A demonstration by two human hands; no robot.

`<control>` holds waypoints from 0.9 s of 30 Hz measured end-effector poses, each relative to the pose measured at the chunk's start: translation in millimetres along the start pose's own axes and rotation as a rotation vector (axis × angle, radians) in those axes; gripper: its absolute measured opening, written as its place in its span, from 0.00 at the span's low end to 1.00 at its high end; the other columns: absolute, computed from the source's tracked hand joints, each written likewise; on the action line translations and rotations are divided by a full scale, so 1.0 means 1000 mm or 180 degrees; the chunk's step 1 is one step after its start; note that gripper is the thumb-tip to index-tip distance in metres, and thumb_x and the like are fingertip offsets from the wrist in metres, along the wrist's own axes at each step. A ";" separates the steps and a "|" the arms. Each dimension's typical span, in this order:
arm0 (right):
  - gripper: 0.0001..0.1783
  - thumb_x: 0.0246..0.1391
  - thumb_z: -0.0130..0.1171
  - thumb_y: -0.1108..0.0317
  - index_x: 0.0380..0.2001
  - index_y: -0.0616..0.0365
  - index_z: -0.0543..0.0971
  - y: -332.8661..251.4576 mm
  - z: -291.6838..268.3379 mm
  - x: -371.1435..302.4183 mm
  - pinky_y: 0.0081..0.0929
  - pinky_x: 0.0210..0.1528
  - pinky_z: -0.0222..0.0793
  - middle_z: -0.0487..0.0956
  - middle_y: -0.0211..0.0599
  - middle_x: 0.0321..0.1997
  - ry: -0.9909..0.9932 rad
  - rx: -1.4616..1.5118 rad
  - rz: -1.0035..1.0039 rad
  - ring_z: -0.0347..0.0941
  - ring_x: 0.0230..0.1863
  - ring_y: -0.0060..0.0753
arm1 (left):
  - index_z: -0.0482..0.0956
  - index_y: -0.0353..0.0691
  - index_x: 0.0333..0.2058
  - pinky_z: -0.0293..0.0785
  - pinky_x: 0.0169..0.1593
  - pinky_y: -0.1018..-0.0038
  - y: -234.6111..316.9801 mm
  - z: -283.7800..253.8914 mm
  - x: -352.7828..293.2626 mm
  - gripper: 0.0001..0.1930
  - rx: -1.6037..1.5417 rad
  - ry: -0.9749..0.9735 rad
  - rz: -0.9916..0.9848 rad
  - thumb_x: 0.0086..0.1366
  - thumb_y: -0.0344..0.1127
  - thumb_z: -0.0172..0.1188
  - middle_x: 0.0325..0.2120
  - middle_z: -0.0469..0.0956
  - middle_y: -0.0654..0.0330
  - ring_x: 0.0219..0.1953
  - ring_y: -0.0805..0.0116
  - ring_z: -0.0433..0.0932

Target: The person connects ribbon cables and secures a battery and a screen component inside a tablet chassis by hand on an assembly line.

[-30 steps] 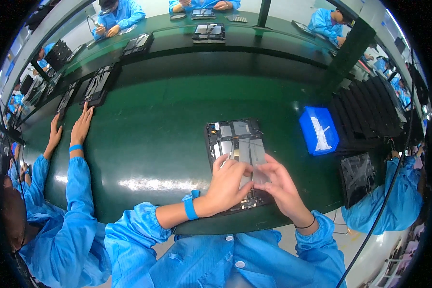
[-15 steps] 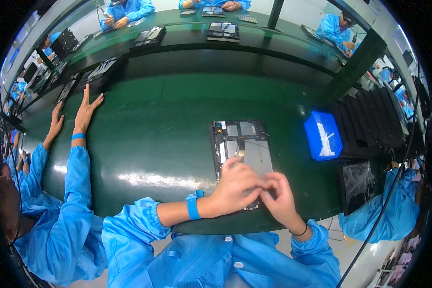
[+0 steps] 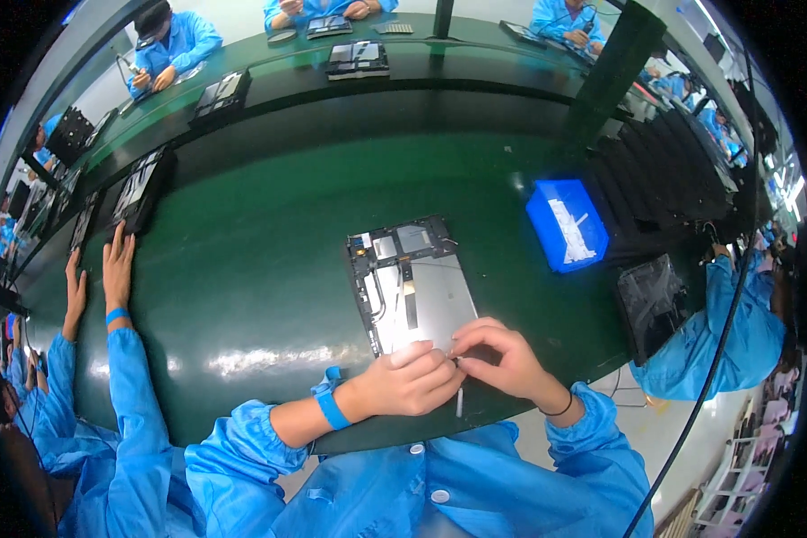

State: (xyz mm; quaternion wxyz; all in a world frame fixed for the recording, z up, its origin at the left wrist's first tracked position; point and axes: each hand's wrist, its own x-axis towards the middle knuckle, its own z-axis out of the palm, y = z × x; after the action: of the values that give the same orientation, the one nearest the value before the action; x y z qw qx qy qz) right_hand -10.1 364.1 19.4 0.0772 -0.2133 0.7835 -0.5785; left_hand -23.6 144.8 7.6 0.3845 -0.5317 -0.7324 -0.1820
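Note:
An opened flat electronic device with a silver panel, black frame and exposed boards lies slightly turned on the green table in front of me. Both hands meet over its near edge, hiding that part. My left hand, a blue band at its wrist, is closed with fingers curled against the device's near left corner. Beside it, my right hand pinches with thumb and forefinger close to the left fingertips. Whatever sits between the fingers is too small to make out. A thin pale strip shows just below the hands.
A blue bin holding white scraps stands to the right, before a row of black panels. Nearer lies a plastic-wrapped dark panel. At left, a co-worker's hands touch another device. More devices sit on the far shelf.
The view has shifted, so the table's things appear further left. The device looks more turned. My hands have come to its near edge, and my left fingers are curled more tightly.

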 end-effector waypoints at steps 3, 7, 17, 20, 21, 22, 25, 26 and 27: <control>0.07 0.50 0.63 0.77 0.35 0.59 0.81 0.002 0.002 0.000 0.29 0.51 0.70 0.79 0.38 0.42 -0.0044 -0.0418 -0.0042 0.75 0.48 0.34 | 0.82 0.44 0.34 0.66 0.53 0.76 0.002 -0.004 0.000 0.12 0.0071 -0.0120 0.0103 0.49 0.35 0.59 0.29 0.74 0.69 0.37 0.75 0.74; 0.06 0.49 0.65 0.76 0.32 0.59 0.81 0.007 0.004 0.003 0.28 0.48 0.70 0.80 0.35 0.36 -0.0043 -0.0695 -0.0348 0.76 0.46 0.33 | 0.82 0.43 0.34 0.65 0.54 0.77 0.005 -0.005 -0.006 0.12 -0.0021 -0.0086 0.0390 0.49 0.34 0.59 0.31 0.76 0.67 0.38 0.75 0.75; 0.03 0.45 0.68 0.69 0.26 0.52 0.83 0.003 -0.116 0.028 0.33 0.38 0.66 0.82 0.31 0.31 0.2680 -0.3588 -0.0995 0.74 0.33 0.35 | 0.85 0.51 0.28 0.57 0.60 0.58 -0.023 0.009 0.011 0.03 -0.0954 -0.0204 -0.1923 0.52 0.37 0.68 0.26 0.80 0.70 0.35 0.69 0.77; 0.07 0.49 0.63 0.64 0.34 0.48 0.84 0.023 -0.154 0.016 0.36 0.42 0.67 0.82 0.29 0.37 0.2287 -0.4835 -0.0307 0.75 0.40 0.36 | 0.85 0.47 0.25 0.59 0.58 0.62 -0.036 0.016 0.016 0.03 -0.1432 -0.0649 -0.2672 0.53 0.37 0.68 0.24 0.81 0.66 0.32 0.67 0.76; 0.08 0.50 0.62 0.65 0.35 0.48 0.84 0.025 -0.155 0.018 0.36 0.43 0.68 0.82 0.30 0.39 0.2155 -0.5003 -0.0197 0.75 0.41 0.37 | 0.85 0.46 0.25 0.59 0.57 0.64 -0.039 0.018 0.014 0.04 -0.1504 -0.0764 -0.2838 0.53 0.37 0.68 0.23 0.81 0.65 0.31 0.66 0.75; 0.08 0.50 0.62 0.65 0.35 0.47 0.84 0.026 -0.151 0.017 0.36 0.45 0.68 0.82 0.30 0.41 0.2222 -0.5026 -0.0416 0.76 0.42 0.37 | 0.85 0.45 0.24 0.60 0.55 0.64 -0.040 0.020 0.010 0.04 -0.1497 -0.0625 -0.2726 0.53 0.36 0.68 0.22 0.81 0.65 0.29 0.65 0.74; 0.08 0.50 0.62 0.66 0.35 0.46 0.84 0.010 -0.122 0.013 0.35 0.47 0.69 0.82 0.32 0.45 0.2290 -0.5095 -0.0693 0.76 0.45 0.39 | 0.85 0.45 0.24 0.61 0.52 0.65 -0.036 0.021 0.006 0.03 -0.1542 -0.0679 -0.2809 0.53 0.36 0.68 0.22 0.80 0.65 0.29 0.64 0.74; 0.07 0.50 0.62 0.67 0.34 0.47 0.84 0.005 -0.102 0.013 0.36 0.47 0.69 0.81 0.31 0.45 0.2137 -0.4777 -0.0782 0.76 0.45 0.39 | 0.85 0.45 0.24 0.62 0.50 0.66 -0.035 0.021 0.003 0.03 -0.1527 -0.0669 -0.2826 0.52 0.35 0.68 0.22 0.81 0.66 0.29 0.64 0.74; 0.07 0.49 0.63 0.68 0.33 0.48 0.83 -0.002 -0.082 0.011 0.36 0.48 0.68 0.81 0.31 0.45 0.1998 -0.4500 -0.0839 0.76 0.45 0.39 | 0.85 0.45 0.24 0.62 0.50 0.66 -0.034 0.021 0.002 0.03 -0.1546 -0.0689 -0.2882 0.52 0.35 0.68 0.22 0.81 0.66 0.29 0.64 0.74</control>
State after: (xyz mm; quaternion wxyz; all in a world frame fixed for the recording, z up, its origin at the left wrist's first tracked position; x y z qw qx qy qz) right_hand -49.4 430.8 49.2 -0.3713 -0.1296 0.9192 0.0199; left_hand -63.1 147.3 0.5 0.0552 -0.2515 -0.8611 -0.4385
